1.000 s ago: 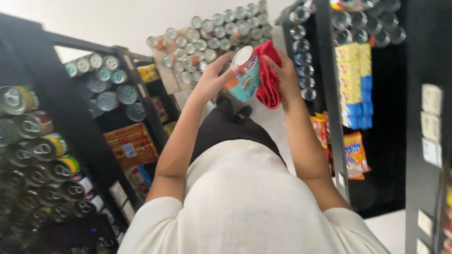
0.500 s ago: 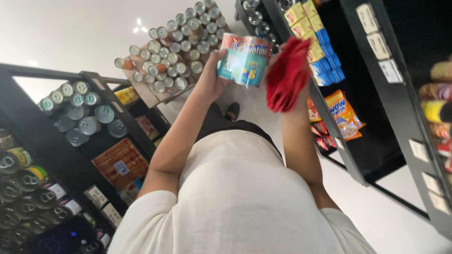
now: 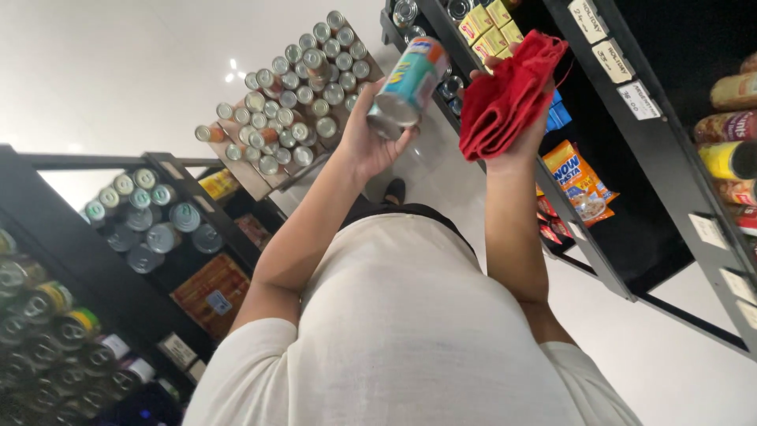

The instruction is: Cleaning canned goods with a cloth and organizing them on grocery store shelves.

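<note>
head cam | worn, looks steeply down the torso | close on raised arms | single view

The can (image 3: 408,79) now lies tilted in the left hand (image 3: 371,138), apart from the red cloth (image 3: 505,99).

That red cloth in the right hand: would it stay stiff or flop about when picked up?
Probably floppy: the red cloth bunches in soft folds and sags over the right hand. It looks light for its size. Unlike the can in the left hand, it should not roll.
</note>
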